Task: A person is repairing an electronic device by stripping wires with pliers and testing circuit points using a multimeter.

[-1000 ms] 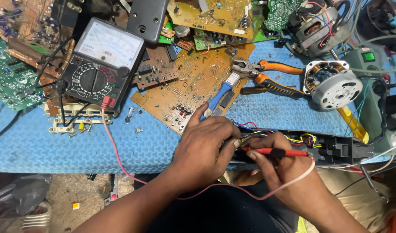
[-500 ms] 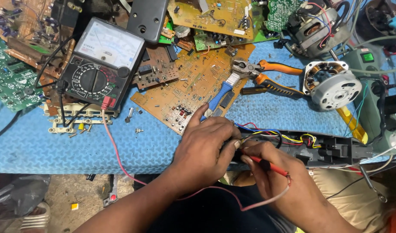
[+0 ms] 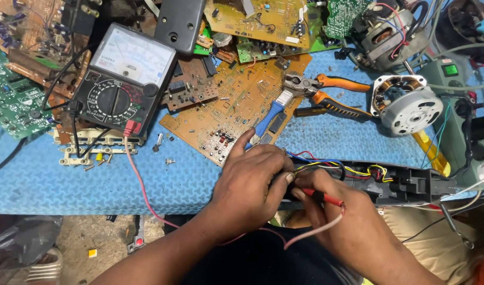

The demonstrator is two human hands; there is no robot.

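A blue, textured mat (image 3: 68, 184) covers the cluttered workbench. At its near edge a long black plastic housing (image 3: 405, 184), open and filled with red, yellow and blue wires (image 3: 326, 164), is gripped by the left hand (image 3: 250, 184), fingers curled on its end. A red-tipped probe (image 3: 323, 197) is pinched by the right hand (image 3: 347, 221). Beyond are seen a brown circuit board (image 3: 236, 105), blue-handled pliers (image 3: 276, 111) and a black analogue multimeter (image 3: 120, 79).

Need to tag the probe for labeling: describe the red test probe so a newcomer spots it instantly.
Start at the blue mat along the bench's near edge, where both hands meet over a long black housing. The right hand pinches the red test probe: a thin red stick trailing a pinkish lead, unlike the housing's fixed coloured wires.
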